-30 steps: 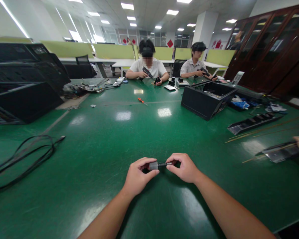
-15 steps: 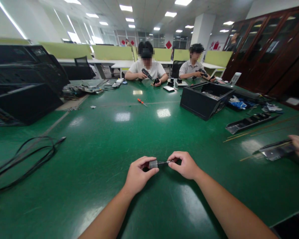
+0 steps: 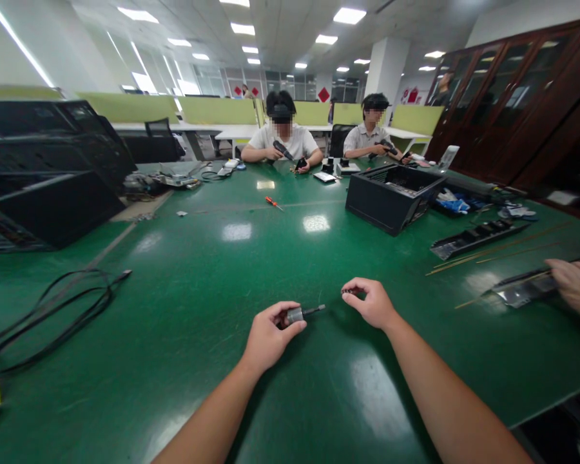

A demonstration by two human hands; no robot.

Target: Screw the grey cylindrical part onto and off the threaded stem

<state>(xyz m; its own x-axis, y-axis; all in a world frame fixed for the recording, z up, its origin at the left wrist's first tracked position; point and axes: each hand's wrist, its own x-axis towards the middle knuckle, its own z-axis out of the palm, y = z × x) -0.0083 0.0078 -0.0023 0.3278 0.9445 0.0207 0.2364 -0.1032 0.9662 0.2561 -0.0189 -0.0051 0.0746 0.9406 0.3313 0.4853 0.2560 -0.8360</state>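
The left hand (image 3: pixel 269 337) has its grip closed around a grey metal cylinder (image 3: pixel 296 315), thumb below and fingers above, with a thin shaft (image 3: pixel 314 310) pointing right from it. The right hand (image 3: pixel 373 303) pinches a small metal piece (image 3: pixel 347 292) between thumb and fingers, just beyond the shaft's tip and apart from it. I see both forearms reaching in from the bottom of the frame and angling inward, the hands at lower centre over the green tabletop (image 3: pixel 193 309), the right one slightly farther out.

A broad green stretch runs forward from the hands to an orange screwdriver (image 3: pixel 272 202) at upper centre, and another runs left to a looped black cable (image 3: pixel 122 278). The tabletop's near edge slants across the lower right corner.

At the right edge of the frame, another person's hand (image 3: pixel 573 283) rests on a long metal part (image 3: pixel 522 291), well apart from the right hand. A black case (image 3: pixel 384 212) sits upper right of centre; two people sit across the tabletop.
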